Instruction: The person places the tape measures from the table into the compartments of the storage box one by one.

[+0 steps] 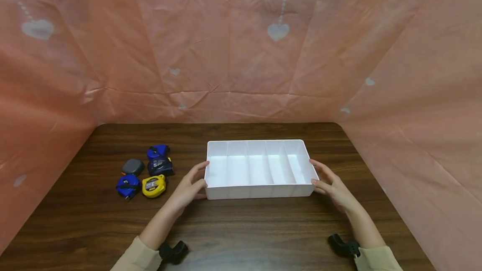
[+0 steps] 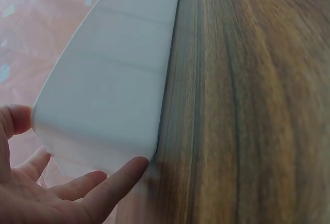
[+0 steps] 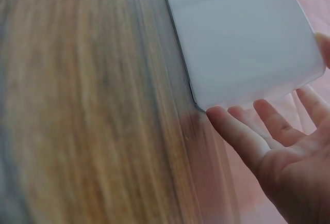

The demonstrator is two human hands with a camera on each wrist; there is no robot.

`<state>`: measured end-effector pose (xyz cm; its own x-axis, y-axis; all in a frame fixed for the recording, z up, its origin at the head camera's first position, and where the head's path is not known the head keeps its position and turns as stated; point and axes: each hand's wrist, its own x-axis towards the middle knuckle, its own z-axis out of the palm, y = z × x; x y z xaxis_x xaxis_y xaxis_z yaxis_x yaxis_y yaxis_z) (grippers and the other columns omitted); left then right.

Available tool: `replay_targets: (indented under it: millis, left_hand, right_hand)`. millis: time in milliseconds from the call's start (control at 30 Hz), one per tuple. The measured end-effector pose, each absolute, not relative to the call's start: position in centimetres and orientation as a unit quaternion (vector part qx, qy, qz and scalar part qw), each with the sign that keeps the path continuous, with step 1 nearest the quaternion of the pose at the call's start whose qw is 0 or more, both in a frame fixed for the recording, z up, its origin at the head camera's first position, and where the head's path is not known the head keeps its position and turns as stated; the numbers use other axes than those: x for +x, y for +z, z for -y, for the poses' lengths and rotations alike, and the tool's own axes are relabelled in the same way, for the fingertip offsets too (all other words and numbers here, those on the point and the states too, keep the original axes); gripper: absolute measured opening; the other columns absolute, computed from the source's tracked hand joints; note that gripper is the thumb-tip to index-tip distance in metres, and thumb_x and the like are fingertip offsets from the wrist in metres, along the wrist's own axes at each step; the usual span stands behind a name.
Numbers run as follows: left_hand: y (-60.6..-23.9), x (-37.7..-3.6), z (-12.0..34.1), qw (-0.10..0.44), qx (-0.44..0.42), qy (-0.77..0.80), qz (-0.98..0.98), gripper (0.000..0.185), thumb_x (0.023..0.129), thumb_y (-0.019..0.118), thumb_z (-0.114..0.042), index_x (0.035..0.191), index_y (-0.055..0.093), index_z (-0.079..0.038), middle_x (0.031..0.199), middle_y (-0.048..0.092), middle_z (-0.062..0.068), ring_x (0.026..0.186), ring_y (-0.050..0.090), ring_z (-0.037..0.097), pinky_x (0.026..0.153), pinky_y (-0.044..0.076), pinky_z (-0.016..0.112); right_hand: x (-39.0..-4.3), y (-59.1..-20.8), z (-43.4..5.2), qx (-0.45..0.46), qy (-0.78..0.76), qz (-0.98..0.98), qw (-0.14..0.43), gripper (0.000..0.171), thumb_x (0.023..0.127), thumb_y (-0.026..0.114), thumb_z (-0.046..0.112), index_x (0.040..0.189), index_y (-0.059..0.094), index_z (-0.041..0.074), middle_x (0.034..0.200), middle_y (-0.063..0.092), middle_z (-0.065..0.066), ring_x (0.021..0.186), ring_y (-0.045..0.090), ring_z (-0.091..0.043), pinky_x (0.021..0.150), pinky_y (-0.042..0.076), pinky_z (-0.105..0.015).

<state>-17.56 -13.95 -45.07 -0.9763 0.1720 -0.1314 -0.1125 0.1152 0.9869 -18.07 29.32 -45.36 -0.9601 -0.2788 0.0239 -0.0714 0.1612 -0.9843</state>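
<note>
A white divided tray (image 1: 260, 190) with several narrow compartments, all bare, sits on the dark wooden table (image 1: 241, 229). My left hand (image 1: 191, 186) lies against the tray's left end with straight fingers, thumb near the top rim. My right hand (image 1: 329, 184) lies against the tray's right end the same way. In the left wrist view my left hand (image 2: 62, 182) touches the corner of the tray (image 2: 113, 84). In the right wrist view the fingers (image 3: 242, 133) of my right hand (image 3: 278, 146) touch the tray's near corner (image 3: 247, 43).
Several tape measures lie in a cluster left of the tray: a yellow one (image 1: 153, 185), a blue one (image 1: 128, 185), a grey one (image 1: 132, 166), two more blue ones (image 1: 160, 160). Pink cloth (image 1: 241, 45) walls the table on three sides.
</note>
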Motion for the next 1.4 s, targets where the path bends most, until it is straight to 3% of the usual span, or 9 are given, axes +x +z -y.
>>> replay_targets:
  millis: [733, 1000, 1400]
  left_hand:
    - [-44.6, -18.2, 15.3, 0.134, 0.113, 0.611, -0.772, 0.066, 0.089, 0.060, -0.009, 0.149, 0.034, -0.015, 0.145, 0.036, 0.026, 0.115, 0.055, 0.036, 0.086, 0.050, 0.048]
    - [-43.8, -18.1, 16.3, 0.103, 0.143, 0.564, -0.807, 0.063, 0.094, 0.061, -0.014, 0.149, 0.031, -0.007, 0.138, 0.047, 0.022, 0.120, 0.052, 0.036, 0.096, 0.043, 0.049]
    - [-41.5, -18.2, 18.3, 0.010, 0.111, 0.509, -0.854, 0.053, 0.096, 0.059, -0.015, 0.144, 0.039, -0.004, 0.131, 0.053, 0.025, 0.118, 0.052, 0.039, 0.095, 0.042, 0.053]
  right_hand:
    - [-18.2, -45.4, -29.7, -0.116, -0.636, -0.758, 0.085, 0.061, 0.097, 0.054, 0.008, 0.150, 0.024, 0.005, 0.143, 0.025, -0.032, 0.107, 0.051, -0.004, 0.082, 0.049, -0.026]
    - [-18.2, -45.4, -29.6, -0.120, -0.637, -0.756, 0.086, 0.061, 0.097, 0.055, 0.007, 0.150, 0.026, 0.005, 0.143, 0.025, -0.033, 0.108, 0.052, -0.003, 0.082, 0.049, -0.026]
    - [-18.6, -45.4, -30.2, -0.133, -0.635, -0.757, 0.081, 0.060, 0.096, 0.055, 0.004, 0.150, 0.028, 0.007, 0.142, 0.026, -0.034, 0.106, 0.053, -0.004, 0.081, 0.050, -0.026]
